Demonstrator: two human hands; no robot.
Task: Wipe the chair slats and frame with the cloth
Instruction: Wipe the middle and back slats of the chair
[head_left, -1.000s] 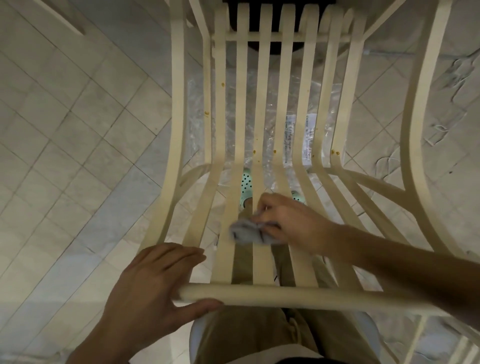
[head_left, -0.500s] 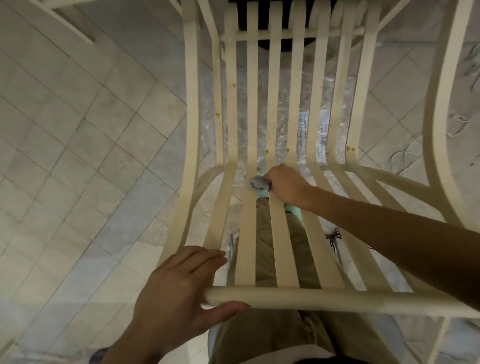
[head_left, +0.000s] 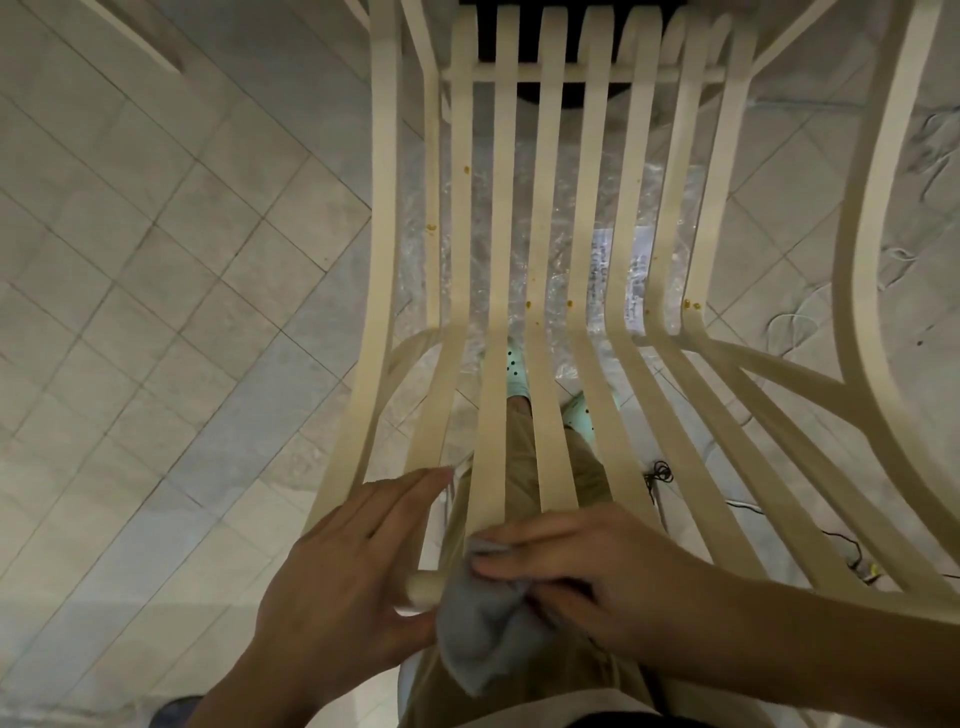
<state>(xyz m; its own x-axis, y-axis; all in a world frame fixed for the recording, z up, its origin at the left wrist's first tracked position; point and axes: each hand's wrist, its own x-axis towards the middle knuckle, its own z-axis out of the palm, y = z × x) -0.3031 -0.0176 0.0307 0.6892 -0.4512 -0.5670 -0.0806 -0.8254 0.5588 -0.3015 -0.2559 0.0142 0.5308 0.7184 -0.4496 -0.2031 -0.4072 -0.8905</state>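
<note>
A cream slatted chair (head_left: 550, 260) fills the view, seen from behind its top rail (head_left: 423, 590). My left hand (head_left: 343, 577) wraps the left end of that rail, fingers over the top and thumb below. My right hand (head_left: 582, 577) holds a grey cloth (head_left: 483, 629) against the rail where the middle slats meet it; the cloth hangs down over the rail's near side. Small orange spots (head_left: 530, 304) dot several slats farther down.
Grey tiled floor (head_left: 156, 260) spreads to the left. Clear crinkled plastic (head_left: 571, 249) lies under the seat. Thin cords (head_left: 660, 473) trail on the floor at right. My own legs and mint shoes (head_left: 517, 371) show between the slats.
My right hand has drawn the cloth back up the slats from the seat bend to the top rail. The left hand keeps its hold on the rail's left end.
</note>
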